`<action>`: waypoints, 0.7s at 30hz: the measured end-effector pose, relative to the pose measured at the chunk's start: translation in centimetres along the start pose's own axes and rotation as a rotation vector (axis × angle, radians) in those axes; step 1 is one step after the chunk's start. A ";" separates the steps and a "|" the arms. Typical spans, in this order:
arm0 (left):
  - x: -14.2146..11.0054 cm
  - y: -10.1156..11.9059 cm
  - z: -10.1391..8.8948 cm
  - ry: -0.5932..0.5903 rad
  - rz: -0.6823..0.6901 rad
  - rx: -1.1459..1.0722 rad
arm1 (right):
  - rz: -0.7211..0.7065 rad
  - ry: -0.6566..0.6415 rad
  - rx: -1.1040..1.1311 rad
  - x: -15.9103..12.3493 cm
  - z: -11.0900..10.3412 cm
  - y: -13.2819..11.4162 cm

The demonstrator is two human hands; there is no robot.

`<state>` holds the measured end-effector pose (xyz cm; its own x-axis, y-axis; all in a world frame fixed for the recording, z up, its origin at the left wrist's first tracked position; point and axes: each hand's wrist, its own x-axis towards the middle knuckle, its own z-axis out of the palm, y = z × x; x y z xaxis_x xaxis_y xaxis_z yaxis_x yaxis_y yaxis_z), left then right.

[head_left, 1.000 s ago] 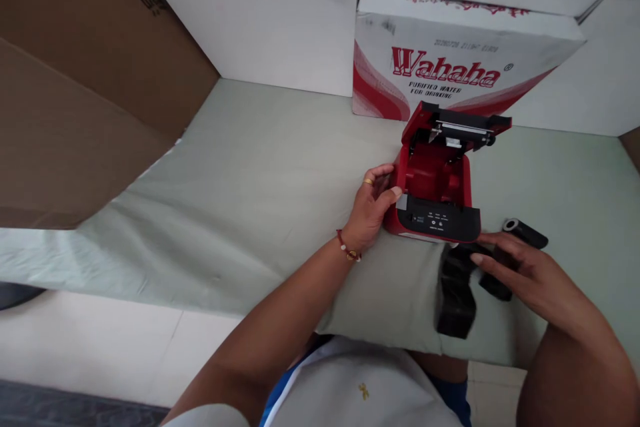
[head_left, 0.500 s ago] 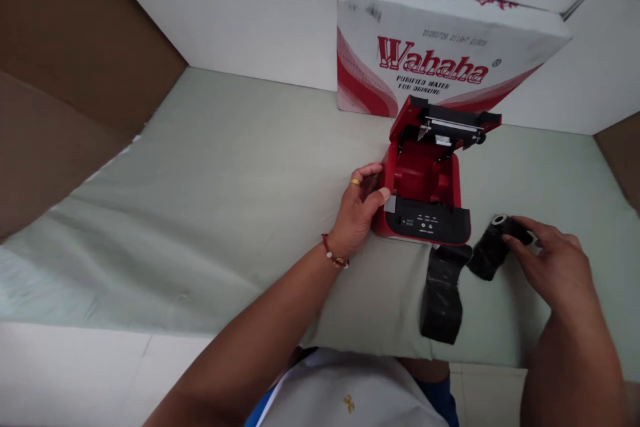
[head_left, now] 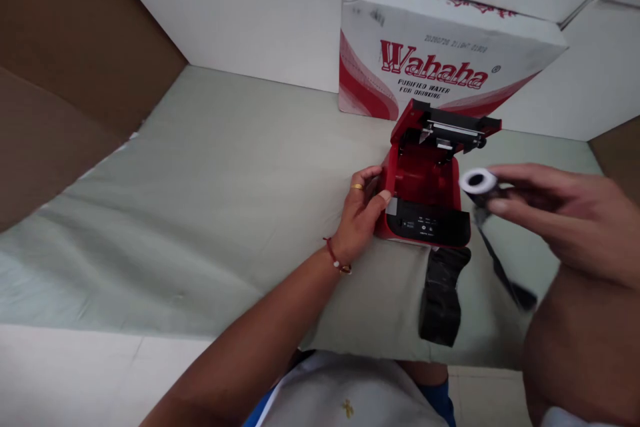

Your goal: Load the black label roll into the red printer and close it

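Note:
A red label printer [head_left: 427, 180] stands on the cloth with its lid [head_left: 445, 128] raised, so its hollow red inside shows. My left hand [head_left: 361, 208] grips the printer's left side, thumb on the front corner by a grey tab. Lifted just right of the printer, a black roll [head_left: 481, 188] with a white core is pinched in my right hand [head_left: 560, 213]. From that roll a loose dark strip [head_left: 505, 273] trails down to the right. Another black strip [head_left: 440, 297], wavy and folded, lies on the cloth in front of the printer.
A white and red water carton [head_left: 435, 73] stands right behind the printer, among white boxes [head_left: 250, 7]. Brown cardboard [head_left: 75, 93] rises at the left. The pale green cloth [head_left: 240, 167] ends at the near edge, above a tiled floor [head_left: 65, 367].
My right hand has come off the cloth beside the printer, taken hold of the black roll and raised it toward the printer's right side. My left hand stays on the printer.

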<state>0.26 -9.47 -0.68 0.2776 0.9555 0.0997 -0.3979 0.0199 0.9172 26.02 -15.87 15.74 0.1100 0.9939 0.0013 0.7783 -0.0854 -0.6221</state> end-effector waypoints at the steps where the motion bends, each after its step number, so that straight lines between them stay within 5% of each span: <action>1: -0.3 0.1 0.0 0.009 0.069 0.075 | -0.015 -0.011 -0.021 1.5 1.3 -1.2; 8: -1.8 0.5 0.2 -0.059 0.831 0.686 | -0.109 -0.003 -0.428 4.3 6.5 -3.4; 17: -2.9 0.4 0.6 -0.102 0.859 0.843 | -0.064 -0.045 -0.585 5.7 8.4 -4.0; 21: -2.9 0.4 0.7 -0.059 0.907 0.861 | -0.146 0.009 -0.343 4.3 7.7 -4.5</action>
<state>-0.12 -12.42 -0.29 0.2506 0.5094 0.8233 0.2279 -0.8575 0.4612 18.23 -10.67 12.57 -0.0134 0.9969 0.0781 0.9478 0.0376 -0.3168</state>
